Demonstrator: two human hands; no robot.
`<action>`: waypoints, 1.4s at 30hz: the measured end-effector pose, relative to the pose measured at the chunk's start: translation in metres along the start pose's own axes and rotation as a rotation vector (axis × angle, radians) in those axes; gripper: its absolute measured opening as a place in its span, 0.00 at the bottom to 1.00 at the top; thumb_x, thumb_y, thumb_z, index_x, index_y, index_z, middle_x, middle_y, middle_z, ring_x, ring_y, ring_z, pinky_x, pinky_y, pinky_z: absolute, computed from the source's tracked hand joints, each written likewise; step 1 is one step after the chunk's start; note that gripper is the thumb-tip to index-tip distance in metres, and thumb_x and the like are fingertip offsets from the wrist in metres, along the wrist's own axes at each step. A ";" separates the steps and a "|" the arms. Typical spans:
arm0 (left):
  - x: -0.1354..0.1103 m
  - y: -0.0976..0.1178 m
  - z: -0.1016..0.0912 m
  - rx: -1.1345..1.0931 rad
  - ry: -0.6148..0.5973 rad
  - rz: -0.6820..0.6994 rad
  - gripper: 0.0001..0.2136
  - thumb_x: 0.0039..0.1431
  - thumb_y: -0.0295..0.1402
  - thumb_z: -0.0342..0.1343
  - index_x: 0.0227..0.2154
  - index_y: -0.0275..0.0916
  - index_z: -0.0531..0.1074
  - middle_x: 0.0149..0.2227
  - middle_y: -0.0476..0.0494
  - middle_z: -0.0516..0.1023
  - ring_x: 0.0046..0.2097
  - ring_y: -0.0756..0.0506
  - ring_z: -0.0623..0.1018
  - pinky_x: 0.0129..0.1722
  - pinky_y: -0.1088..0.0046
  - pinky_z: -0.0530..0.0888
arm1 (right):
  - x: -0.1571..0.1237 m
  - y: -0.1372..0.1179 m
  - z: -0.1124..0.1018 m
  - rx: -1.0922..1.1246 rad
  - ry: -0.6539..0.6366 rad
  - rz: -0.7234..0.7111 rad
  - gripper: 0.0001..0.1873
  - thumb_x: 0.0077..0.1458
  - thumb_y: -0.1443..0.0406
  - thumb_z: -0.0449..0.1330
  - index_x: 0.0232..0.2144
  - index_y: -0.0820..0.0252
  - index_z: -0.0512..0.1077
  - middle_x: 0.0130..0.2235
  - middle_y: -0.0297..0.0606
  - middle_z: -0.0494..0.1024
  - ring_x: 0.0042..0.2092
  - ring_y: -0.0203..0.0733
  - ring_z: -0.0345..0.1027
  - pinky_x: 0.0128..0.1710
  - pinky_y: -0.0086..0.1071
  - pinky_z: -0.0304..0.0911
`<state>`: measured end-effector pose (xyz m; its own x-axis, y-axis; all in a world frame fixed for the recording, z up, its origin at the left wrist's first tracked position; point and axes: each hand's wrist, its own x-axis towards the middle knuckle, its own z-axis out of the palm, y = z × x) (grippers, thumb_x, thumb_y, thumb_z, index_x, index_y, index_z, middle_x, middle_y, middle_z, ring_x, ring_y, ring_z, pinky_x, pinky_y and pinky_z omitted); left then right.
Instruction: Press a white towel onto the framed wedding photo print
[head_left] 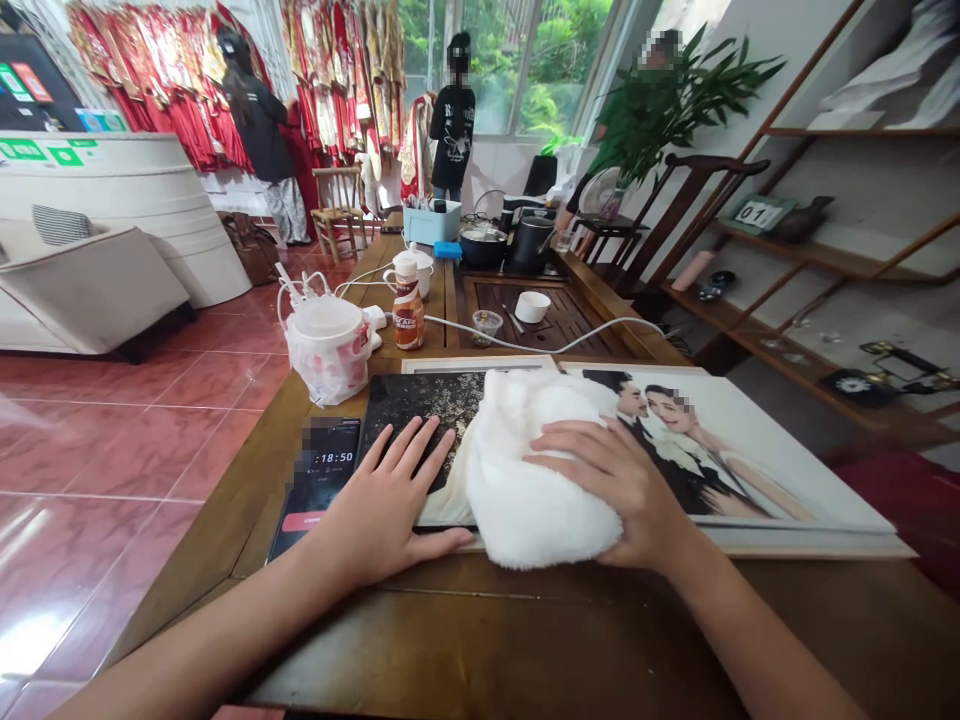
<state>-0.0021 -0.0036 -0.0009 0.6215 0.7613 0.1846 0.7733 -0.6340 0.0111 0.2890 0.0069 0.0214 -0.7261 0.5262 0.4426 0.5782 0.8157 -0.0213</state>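
The photo (765,440) lies flat on the tabletop (480,650) and spreads from the middle of the frame out to the right. A white towel (525,470) is heaped on its left-centre part. The right hand (615,485) rests on top of the towel with its fingers spread and gently curved. It presses down rather than clutching, and nothing is closed inside it. The left hand (390,500), at lower centre-left, lies palm down with its fingers straight and fanned. It pins the photo's near left corner and holds nothing.

The towel looks thick, fluffy and light. It bunches under the palm, so I judge it will give and glide easily over the print. A flat palm on top suits it, or a pinch on a fold.

The photo looks like a broad, stiff board with a smooth sheen, set on a pale backing that shows along its near edge. I would expect it to slide on the wood if not steadied, and its face to take marks or scratches readily. The edges, one hand at each side, seem the safe place to take hold of it.

A phone (322,480) lies just beside the left hand. Higher up the tabletop stand a bottle (408,305) and a bagged tub (330,345), and a white cable (585,335) runs across.
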 end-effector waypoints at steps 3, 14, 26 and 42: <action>-0.001 -0.001 0.000 0.006 -0.021 0.010 0.41 0.61 0.61 0.41 0.67 0.33 0.51 0.68 0.34 0.51 0.68 0.33 0.52 0.64 0.50 0.53 | 0.002 -0.005 0.002 0.045 0.004 -0.074 0.29 0.51 0.52 0.56 0.53 0.56 0.66 0.50 0.44 0.76 0.54 0.54 0.67 0.52 0.44 0.50; 0.001 0.000 -0.001 -0.001 -0.007 0.008 0.41 0.61 0.62 0.40 0.67 0.34 0.51 0.68 0.34 0.53 0.68 0.34 0.53 0.65 0.51 0.53 | 0.003 -0.005 0.002 0.034 0.025 -0.055 0.28 0.48 0.55 0.57 0.52 0.56 0.67 0.49 0.43 0.76 0.53 0.55 0.67 0.52 0.46 0.50; -0.001 0.000 -0.001 0.000 -0.001 0.009 0.41 0.60 0.62 0.40 0.67 0.35 0.52 0.68 0.35 0.53 0.68 0.34 0.53 0.65 0.52 0.53 | 0.002 -0.006 0.002 0.040 0.008 -0.043 0.27 0.49 0.55 0.57 0.52 0.56 0.66 0.50 0.44 0.76 0.53 0.55 0.66 0.51 0.46 0.51; 0.000 0.001 -0.001 0.001 -0.011 0.000 0.43 0.60 0.63 0.40 0.67 0.34 0.50 0.68 0.34 0.51 0.68 0.33 0.52 0.65 0.51 0.52 | 0.001 0.000 -0.001 0.025 0.005 -0.014 0.25 0.51 0.55 0.58 0.51 0.57 0.66 0.50 0.45 0.75 0.54 0.54 0.66 0.49 0.45 0.52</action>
<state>-0.0019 -0.0044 0.0002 0.6229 0.7628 0.1736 0.7734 -0.6339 0.0103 0.2883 0.0075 0.0229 -0.7323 0.5135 0.4472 0.5583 0.8288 -0.0375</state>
